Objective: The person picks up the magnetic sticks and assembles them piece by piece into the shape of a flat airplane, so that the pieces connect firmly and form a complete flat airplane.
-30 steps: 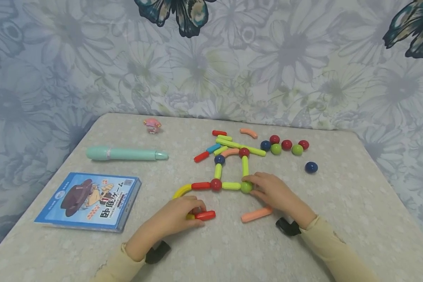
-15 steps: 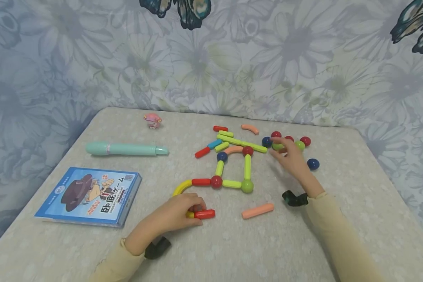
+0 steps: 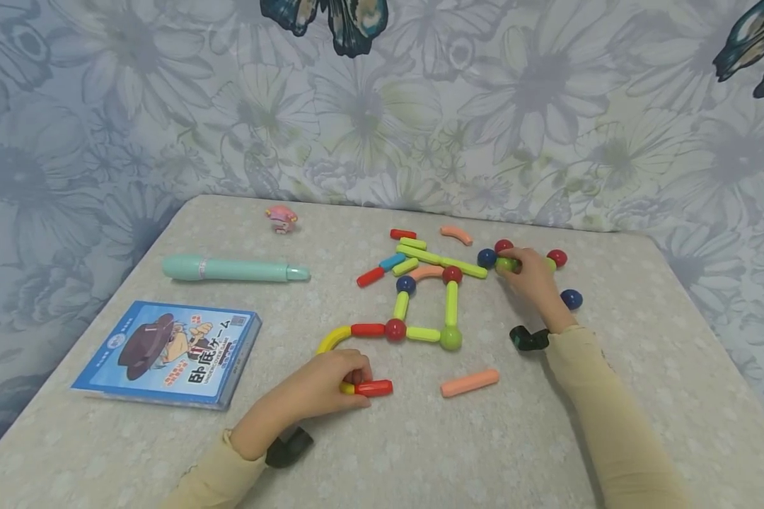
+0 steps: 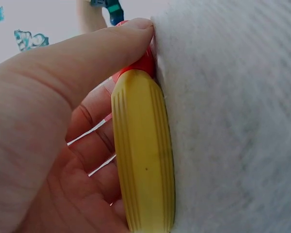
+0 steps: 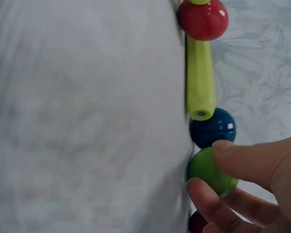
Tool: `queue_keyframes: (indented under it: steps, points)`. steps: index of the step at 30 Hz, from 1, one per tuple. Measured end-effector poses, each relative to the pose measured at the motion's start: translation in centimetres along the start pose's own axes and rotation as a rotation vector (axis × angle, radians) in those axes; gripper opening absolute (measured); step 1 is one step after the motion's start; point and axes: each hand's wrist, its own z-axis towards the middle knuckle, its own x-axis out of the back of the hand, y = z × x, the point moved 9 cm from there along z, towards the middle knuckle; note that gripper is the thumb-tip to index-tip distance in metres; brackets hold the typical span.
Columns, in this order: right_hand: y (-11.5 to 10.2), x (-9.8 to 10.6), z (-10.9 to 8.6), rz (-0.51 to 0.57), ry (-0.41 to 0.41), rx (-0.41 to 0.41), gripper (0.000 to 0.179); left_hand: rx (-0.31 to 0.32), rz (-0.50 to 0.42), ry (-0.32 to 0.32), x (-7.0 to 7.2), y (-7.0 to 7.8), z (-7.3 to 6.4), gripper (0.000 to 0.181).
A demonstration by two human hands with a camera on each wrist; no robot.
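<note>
My left hand (image 3: 327, 378) grips the joint of a red magnetic stick (image 3: 374, 388) and a curved yellow stick (image 4: 143, 155), with the thumb over the red part in the left wrist view. The yellow curve leads up to another red stick (image 3: 368, 330) and a red ball (image 3: 395, 329). From there, green sticks, an orange arc and several balls form a four-sided frame, with a green corner ball (image 3: 450, 338) at lower right. At the back right, my right hand (image 3: 535, 281) pinches a loose green ball (image 5: 206, 170) between thumb and finger, close beside a blue ball (image 5: 213, 128).
Loose sticks, including a long green one (image 3: 442, 261), lie behind the frame. An orange stick (image 3: 470, 382) rests in front. More balls, among them a blue ball (image 3: 571, 299), surround my right hand. A blue boxed game (image 3: 165, 353), a mint pen (image 3: 235, 269) and a pink figurine (image 3: 282, 220) are leftward.
My right hand has left the frame's green corner ball, moved back and right to the loose balls, and closed its fingertips on a green one. My left hand keeps its hold.
</note>
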Motion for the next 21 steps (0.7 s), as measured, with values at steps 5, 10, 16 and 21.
queue_keyframes:
  steps: [5,10,16,21]
  points:
    - [0.7,0.0,-1.1,0.0,-0.023,-0.012,0.039,0.008,0.006,-0.01,-0.2,0.2,0.1,0.021]
    - [0.7,0.0,-2.8,0.002,-0.07,-0.021,0.039,0.024,0.026,-0.021,-0.2,0.0,0.1,0.02]
    - [0.2,0.0,-4.5,-0.006,-0.113,-0.009,0.038,0.017,0.038,-0.015,-0.3,-0.1,0.1,0.02]
    - [0.1,0.0,-6.3,-0.009,-0.148,-0.007,0.038,0.0,0.048,0.009,-0.2,0.1,0.2,0.02]
